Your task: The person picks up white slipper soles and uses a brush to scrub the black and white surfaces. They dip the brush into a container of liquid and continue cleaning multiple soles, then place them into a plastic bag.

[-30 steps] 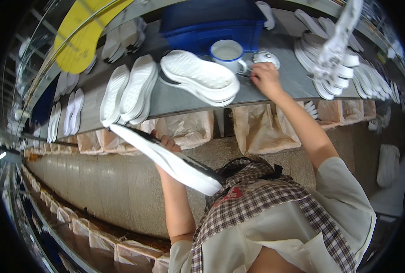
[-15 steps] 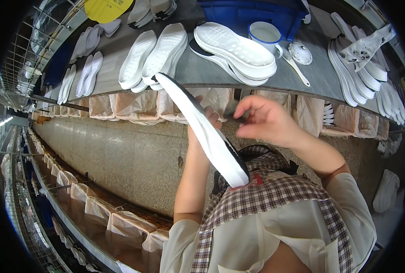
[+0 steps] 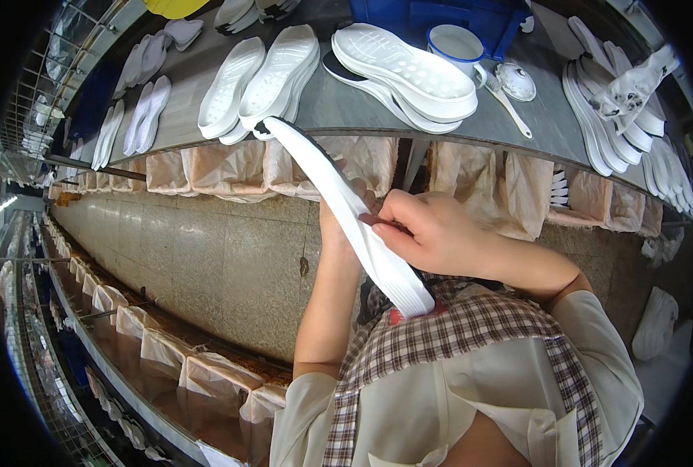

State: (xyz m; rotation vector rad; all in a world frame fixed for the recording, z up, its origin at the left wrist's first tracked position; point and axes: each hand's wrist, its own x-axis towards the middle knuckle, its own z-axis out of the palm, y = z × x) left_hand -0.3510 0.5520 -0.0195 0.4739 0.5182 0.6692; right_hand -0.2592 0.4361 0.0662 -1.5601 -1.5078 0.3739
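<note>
A white shoe sole (image 3: 337, 206) with black areas on its edge and tip slants in front of my apron. My left hand (image 3: 364, 194) grips it from behind, its fingers mostly covered by the sole. At the sole's middle, my right hand (image 3: 434, 231) pinches a small reddish-brown flat piece (image 3: 378, 222) against the side wall; I cannot tell whether it is cloth or an abrasive pad. On the bench ahead lie a pair of white soles (image 3: 284, 70) and a larger stack of soles (image 3: 405, 70).
The grey bench (image 3: 518, 156) carries a white enamel mug (image 3: 457, 48), a white-handled brush (image 3: 510, 109), a round lid (image 3: 516, 82) and a blue crate (image 3: 393, 14). More soles (image 3: 595, 117) stand at the right. Lined bins (image 3: 230, 167) hang below the bench edge.
My right hand has moved left and down onto the sole, bringing the small piece against its side. The sole tilts slightly differently. The bench sits a little higher in view.
</note>
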